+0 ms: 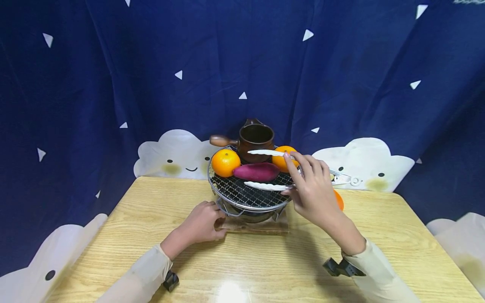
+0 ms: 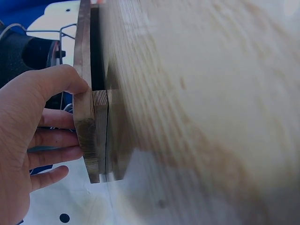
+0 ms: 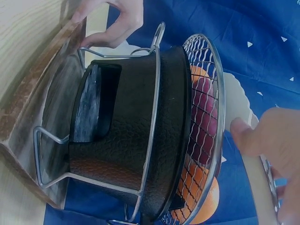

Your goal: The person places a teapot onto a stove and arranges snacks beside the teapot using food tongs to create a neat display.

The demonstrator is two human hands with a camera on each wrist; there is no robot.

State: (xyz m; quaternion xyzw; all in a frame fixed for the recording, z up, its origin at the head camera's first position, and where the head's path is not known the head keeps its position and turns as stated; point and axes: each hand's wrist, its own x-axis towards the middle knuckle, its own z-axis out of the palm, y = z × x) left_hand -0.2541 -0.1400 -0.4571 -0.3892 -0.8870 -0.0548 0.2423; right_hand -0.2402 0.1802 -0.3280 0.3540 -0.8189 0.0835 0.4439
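In the head view my right hand (image 1: pixel 314 189) holds metal tongs with white tips (image 1: pixel 267 186) over a round wire grill (image 1: pixel 250 200). The tongs' two arms are spread, one tip on each side of a purple sweet potato (image 1: pixel 258 171). That sweet potato lies on the mesh between two oranges, a left one (image 1: pixel 225 163) and a right one (image 1: pixel 283 156) partly behind the tongs. My left hand (image 1: pixel 198 223) grips the left corner of the wooden board (image 1: pixel 254 226) under the stove, with the thumb against its edge (image 2: pixel 84 105) in the left wrist view.
A brown pot (image 1: pixel 255 136) with a side handle stands at the back of the grill. The black stove (image 3: pixel 129 126) sits in a wire frame (image 3: pixel 152 131). An orange object (image 1: pixel 338 200) shows behind my right wrist. A blue curtain (image 1: pixel 212 63) hangs behind the table (image 1: pixel 242 261).
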